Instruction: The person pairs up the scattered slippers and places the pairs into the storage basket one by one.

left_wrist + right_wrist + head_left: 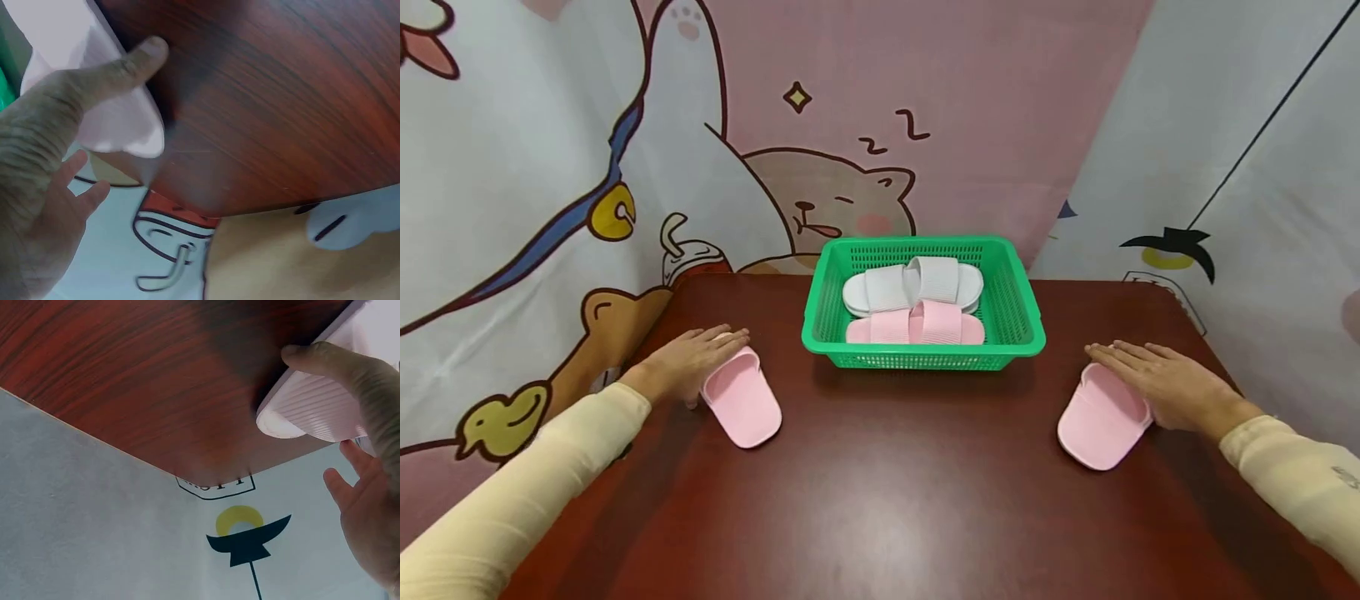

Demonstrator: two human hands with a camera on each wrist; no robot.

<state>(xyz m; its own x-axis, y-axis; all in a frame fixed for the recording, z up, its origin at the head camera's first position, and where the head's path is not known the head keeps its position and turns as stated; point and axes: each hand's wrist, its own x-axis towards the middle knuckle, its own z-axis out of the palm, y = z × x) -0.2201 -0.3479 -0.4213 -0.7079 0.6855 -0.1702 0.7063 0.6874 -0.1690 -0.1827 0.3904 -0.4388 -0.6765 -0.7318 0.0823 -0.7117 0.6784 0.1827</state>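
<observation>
A pink slide slipper [743, 404] lies at the left of the dark red-brown table, its sole end pointing toward me. My left hand [696, 360] covers its toe and strap, the fingers stretched over the top. Along its outer edge lies the left thumb [122, 72] in the left wrist view. Its mate, another pink slipper [1102, 421], is at the right under my right hand [1168, 385]. That hand spans it the same way, the thumb [322, 359] against its edge by the ribbed strap [322, 406]. The undersides of both slippers are hidden.
Between the hands, toward the back, stands a green basket [917, 350]. It holds white slippers [887, 289] and, in front of them, pink slippers [887, 327]. Behind the glossy table [880, 500] hangs a cartoon-printed cloth [1000, 108], also along both sides.
</observation>
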